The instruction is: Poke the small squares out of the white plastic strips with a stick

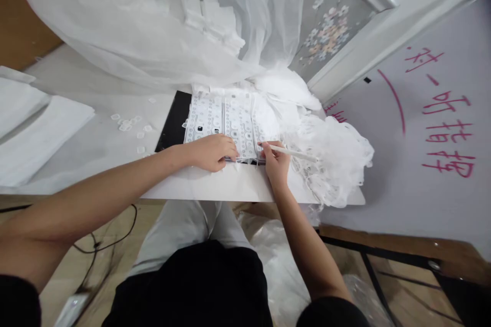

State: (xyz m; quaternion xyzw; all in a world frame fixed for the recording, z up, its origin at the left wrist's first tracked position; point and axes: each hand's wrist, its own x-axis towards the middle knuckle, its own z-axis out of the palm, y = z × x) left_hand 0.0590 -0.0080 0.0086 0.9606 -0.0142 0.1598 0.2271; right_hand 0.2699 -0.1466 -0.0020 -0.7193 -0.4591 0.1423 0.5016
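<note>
White sheets [240, 120] printed with rows of small round and square outlines lie on a black mat [171, 121] on the table. My left hand [213, 152] rests on the near part of the sheets, palm down, with its fingers laid on them. In my right hand [276, 162] is a slim white pen-like tool [295, 153], its dark tip touching or just above the sheets' right side. Thin white scraps stick out at the sheets' near edge. A tangled heap of white offcut strips [330, 158] sits right of my right hand.
Small clear squares [128, 123] lie scattered left of the mat. White sheet stacks [46, 133] stand at the far left. A large translucent bag [134, 25] holding white pieces fills the back. A whiteboard with red writing [447, 112] is at right; a black cable [95, 245] lies below.
</note>
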